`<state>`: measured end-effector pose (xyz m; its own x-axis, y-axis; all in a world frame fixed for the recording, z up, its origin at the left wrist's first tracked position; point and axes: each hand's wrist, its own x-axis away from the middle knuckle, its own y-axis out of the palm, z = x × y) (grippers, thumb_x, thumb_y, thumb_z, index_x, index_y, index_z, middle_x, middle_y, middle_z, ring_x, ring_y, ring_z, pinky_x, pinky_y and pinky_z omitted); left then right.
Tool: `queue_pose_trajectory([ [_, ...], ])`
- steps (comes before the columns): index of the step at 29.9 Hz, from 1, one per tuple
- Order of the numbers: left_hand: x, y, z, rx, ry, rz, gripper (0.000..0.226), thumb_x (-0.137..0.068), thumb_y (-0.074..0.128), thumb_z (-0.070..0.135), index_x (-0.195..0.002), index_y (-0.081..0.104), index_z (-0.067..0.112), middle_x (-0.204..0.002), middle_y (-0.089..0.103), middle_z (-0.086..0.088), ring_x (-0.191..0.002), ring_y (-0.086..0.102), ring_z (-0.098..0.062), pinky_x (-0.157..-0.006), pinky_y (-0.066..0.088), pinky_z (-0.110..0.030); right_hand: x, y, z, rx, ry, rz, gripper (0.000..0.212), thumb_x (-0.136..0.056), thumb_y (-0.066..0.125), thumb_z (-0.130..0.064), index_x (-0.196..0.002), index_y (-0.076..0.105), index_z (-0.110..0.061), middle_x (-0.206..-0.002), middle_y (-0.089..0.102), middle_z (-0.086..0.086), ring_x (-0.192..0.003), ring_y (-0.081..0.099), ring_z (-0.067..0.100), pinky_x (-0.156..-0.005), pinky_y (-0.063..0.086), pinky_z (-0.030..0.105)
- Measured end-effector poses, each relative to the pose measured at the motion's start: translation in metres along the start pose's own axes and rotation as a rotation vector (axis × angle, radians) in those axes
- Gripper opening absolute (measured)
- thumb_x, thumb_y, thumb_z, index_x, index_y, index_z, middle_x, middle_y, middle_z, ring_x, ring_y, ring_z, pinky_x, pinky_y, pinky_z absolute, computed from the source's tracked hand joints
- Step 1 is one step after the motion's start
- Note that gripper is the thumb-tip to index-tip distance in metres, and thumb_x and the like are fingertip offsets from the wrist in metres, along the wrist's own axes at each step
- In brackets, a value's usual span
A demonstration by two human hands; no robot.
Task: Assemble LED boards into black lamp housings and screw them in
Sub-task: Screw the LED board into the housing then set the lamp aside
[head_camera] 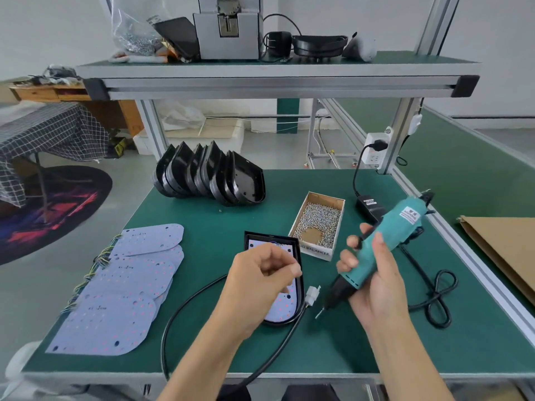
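Note:
A black lamp housing (299, 256) lies flat on the green table (220, 227) with a pale LED board (279, 309) inside it. My left hand (260, 282) hovers over the housing with fingers curled and thumb against the fingertips; whether it pinches a screw I cannot tell. My right hand (373, 279) grips a teal electric screwdriver (388, 241), its bit (320, 314) pointing down-left just right of the housing. A white connector (312, 295) sits at the housing's right edge.
A cardboard box of screws (318, 221) stands behind the housing. Several LED boards (127, 287) are stacked at left, several empty black housings (211, 175) lean at the back. A black cable (185, 311) loops in front; the power adapter (370, 206) and cord (434, 296) lie right.

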<state>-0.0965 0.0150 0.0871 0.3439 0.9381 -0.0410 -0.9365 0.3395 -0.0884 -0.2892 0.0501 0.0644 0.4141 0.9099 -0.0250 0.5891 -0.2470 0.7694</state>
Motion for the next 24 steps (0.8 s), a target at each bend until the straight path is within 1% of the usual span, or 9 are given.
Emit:
queue_pose_trajectory([
  [3,0.01,-0.007,0.002,0.109,-0.012,0.051,0.019,-0.088,0.079,0.004,-0.077,0.075,0.02,-0.078,0.077,-0.009,-0.062,0.062,-0.014,-0.058,0.05,-0.021,0.005,0.012,-0.006,-0.057,-0.008,-0.03,0.016,-0.101,0.055,-0.032,-0.104,0.064,-0.02,-0.08,0.054,0.0,-0.05,0.041,0.008,-0.052,0.041,0.019],
  [5,0.017,-0.008,0.001,0.217,-0.03,0.092,0.016,-0.087,0.08,0.011,-0.074,0.074,0.018,-0.077,0.074,-0.008,-0.062,0.057,-0.014,-0.055,0.046,-0.021,0.008,0.018,-0.011,-0.109,-0.017,-0.027,0.023,-0.102,0.054,-0.037,-0.109,0.069,-0.02,-0.075,0.053,-0.003,-0.05,0.039,0.007,-0.051,0.041,0.019],
  [7,0.024,-0.005,-0.001,0.364,-0.099,0.114,0.014,-0.081,0.083,0.02,-0.072,0.073,0.02,-0.072,0.065,-0.005,-0.062,0.051,-0.013,-0.055,0.043,-0.02,0.01,0.026,-0.014,-0.162,-0.018,-0.019,0.032,-0.1,0.056,-0.044,-0.113,0.072,-0.02,-0.07,0.053,-0.007,-0.049,0.039,0.006,-0.051,0.04,0.019],
  [9,0.032,0.002,-0.005,0.531,-0.183,0.099,0.018,-0.079,0.088,0.019,-0.072,0.071,0.019,-0.071,0.058,-0.003,-0.062,0.048,-0.012,-0.055,0.042,-0.02,0.012,0.035,-0.016,-0.207,-0.029,-0.017,0.032,-0.099,0.057,-0.046,-0.108,0.073,-0.02,-0.065,0.052,-0.009,-0.049,0.039,0.006,-0.051,0.04,0.019],
  [12,0.042,0.013,-0.007,0.818,-0.266,0.07,0.004,-0.078,0.079,0.012,-0.078,0.076,0.014,-0.076,0.063,-0.005,-0.065,0.058,-0.013,-0.059,0.052,-0.019,0.016,0.049,-0.015,-0.234,-0.094,-0.003,0.024,-0.099,0.056,-0.042,-0.094,0.067,-0.021,-0.059,0.047,-0.01,-0.049,0.037,0.007,-0.051,0.039,0.021],
  [14,0.046,0.018,-0.005,0.966,-0.311,0.072,0.005,-0.076,0.077,0.007,-0.081,0.077,0.009,-0.08,0.067,-0.007,-0.068,0.065,-0.014,-0.065,0.058,-0.019,0.018,0.057,-0.014,-0.242,-0.141,0.012,0.021,-0.099,0.055,-0.039,-0.092,0.062,-0.02,-0.057,0.045,-0.009,-0.049,0.036,0.008,-0.052,0.038,0.022],
  [16,0.048,0.02,-0.003,1.011,-0.326,0.102,0.007,-0.072,0.078,0.007,-0.079,0.078,0.009,-0.08,0.068,-0.007,-0.067,0.066,-0.013,-0.065,0.058,-0.019,0.021,0.062,-0.014,-0.246,-0.167,0.027,0.02,-0.098,0.055,-0.038,-0.091,0.06,-0.02,-0.056,0.043,-0.009,-0.05,0.035,0.008,-0.052,0.036,0.022],
  [19,0.049,0.019,-0.002,0.985,-0.305,0.151,0.004,-0.074,0.076,0.01,-0.077,0.078,0.009,-0.079,0.068,-0.005,-0.065,0.065,-0.012,-0.063,0.058,-0.018,0.024,0.065,-0.015,-0.267,-0.187,0.037,0.021,-0.099,0.053,-0.037,-0.089,0.06,-0.019,-0.055,0.042,-0.009,-0.049,0.034,0.009,-0.051,0.036,0.022],
  [24,0.053,0.023,-0.003,0.942,-0.289,0.145,0.008,-0.075,0.077,0.012,-0.08,0.074,0.006,-0.079,0.069,-0.01,-0.064,0.066,-0.014,-0.061,0.058,-0.019,0.025,0.071,-0.015,-0.281,-0.21,0.05,0.023,-0.1,0.052,-0.036,-0.088,0.06,-0.019,-0.054,0.042,-0.008,-0.049,0.034,0.009,-0.051,0.036,0.022],
])
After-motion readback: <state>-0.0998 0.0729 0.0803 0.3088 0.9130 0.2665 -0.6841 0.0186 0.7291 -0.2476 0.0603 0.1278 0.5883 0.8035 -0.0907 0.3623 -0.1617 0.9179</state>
